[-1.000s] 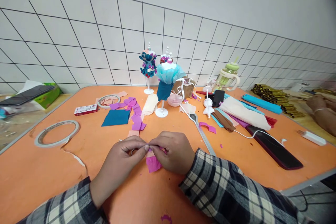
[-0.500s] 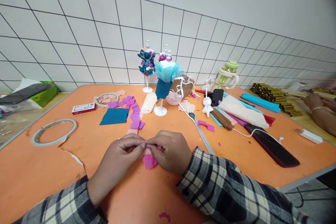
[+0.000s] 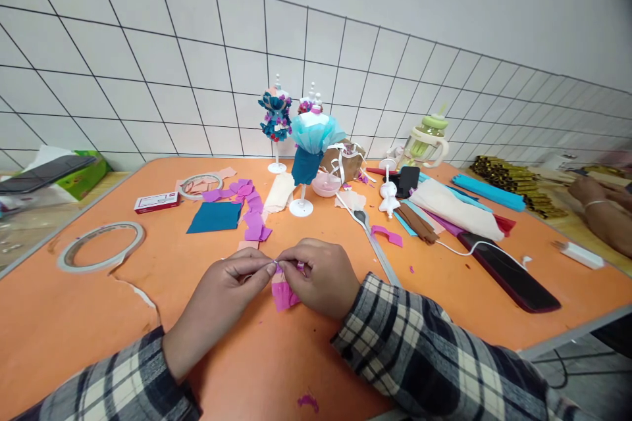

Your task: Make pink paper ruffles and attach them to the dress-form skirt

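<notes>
Both hands (image 3: pixel 222 296) (image 3: pixel 320 276) at pink paper's (image 3: pixel 283 297) edge

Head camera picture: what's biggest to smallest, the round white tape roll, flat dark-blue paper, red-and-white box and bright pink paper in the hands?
1. Round white tape roll, by its outline
2. Flat dark-blue paper
Too alike to rank: red-and-white box and bright pink paper, partly hidden by the right hand.
</notes>
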{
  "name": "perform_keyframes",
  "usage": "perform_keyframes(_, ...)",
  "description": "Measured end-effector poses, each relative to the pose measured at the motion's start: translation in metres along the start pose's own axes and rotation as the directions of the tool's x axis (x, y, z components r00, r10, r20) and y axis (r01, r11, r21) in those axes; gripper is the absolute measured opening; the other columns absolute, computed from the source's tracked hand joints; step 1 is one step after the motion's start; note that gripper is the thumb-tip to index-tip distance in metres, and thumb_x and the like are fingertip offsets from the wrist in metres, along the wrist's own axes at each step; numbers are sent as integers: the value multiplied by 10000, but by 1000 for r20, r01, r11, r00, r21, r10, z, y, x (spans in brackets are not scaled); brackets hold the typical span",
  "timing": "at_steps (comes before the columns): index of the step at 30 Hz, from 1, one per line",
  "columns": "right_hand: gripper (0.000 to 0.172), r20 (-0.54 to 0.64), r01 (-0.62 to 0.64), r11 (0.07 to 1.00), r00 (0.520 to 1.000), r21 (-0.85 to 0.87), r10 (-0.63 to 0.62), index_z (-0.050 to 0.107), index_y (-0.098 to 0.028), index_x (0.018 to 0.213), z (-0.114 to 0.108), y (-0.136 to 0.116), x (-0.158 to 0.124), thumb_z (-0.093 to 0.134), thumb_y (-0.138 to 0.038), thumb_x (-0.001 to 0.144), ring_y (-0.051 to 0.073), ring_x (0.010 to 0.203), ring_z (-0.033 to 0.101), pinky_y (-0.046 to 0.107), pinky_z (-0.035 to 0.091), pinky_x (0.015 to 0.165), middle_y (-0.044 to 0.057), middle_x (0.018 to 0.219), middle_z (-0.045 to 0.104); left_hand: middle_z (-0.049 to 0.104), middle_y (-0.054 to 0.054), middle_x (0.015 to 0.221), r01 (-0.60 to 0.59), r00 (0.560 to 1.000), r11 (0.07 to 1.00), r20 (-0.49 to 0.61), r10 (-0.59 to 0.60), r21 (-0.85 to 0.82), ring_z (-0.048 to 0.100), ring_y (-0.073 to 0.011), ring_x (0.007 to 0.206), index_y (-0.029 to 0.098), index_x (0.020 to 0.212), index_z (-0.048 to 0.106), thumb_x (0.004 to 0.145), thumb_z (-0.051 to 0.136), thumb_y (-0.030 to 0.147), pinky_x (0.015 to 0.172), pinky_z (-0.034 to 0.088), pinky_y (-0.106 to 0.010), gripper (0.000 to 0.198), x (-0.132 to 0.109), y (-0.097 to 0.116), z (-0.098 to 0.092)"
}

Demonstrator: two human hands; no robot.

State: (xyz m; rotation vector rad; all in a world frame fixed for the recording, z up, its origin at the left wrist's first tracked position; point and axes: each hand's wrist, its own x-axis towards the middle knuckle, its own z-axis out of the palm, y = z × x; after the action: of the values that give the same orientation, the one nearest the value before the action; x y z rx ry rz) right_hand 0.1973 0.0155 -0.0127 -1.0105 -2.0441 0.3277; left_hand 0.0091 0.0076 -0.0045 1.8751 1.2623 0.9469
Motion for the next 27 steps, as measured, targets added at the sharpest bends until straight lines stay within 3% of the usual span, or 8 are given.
perform_keyframes(12, 212, 23, 126, 991, 992, -46, -125, 799, -193, 968, -1, 1, -3, 595, -197, 915, 151, 709, 692, 262, 459, 622, 32, 805, 769, 736, -17, 740, -22, 1000, 1000, -21, 21, -10, 679, -185, 704, 235, 686, 768, 864, 612, 389, 706, 534, -278, 283, -1, 0, -1)
perform_keyframes(17, 210, 68, 104, 985, 993, -135, -96, 793, -205, 979, 0, 1, -3, 589, -239, 942, 156, 731, 706, 263, 462, 626, 35, 821, 773, 757, -34, 775, -26, 999, 1000, -21, 26, 3, 700, -202, 736, 242, 687, 778, 840, 604, 370, 721, 553, -293, 265, 1, 2, -2)
perform_keyframes(27, 195, 56, 72, 994, 996, -77, -68, 787, -207, 975, -3, -1, -1, 595, -237, 954, 153, 771, 708, 264, 477, 669, 25, 849, 769, 747, -15, 757, 18, 1000, 1000, -16, -18, -7, 688, -192, 730, 239, 683, 762, 860, 626, 431, 723, 534, -271, 294, 0, 3, -3)
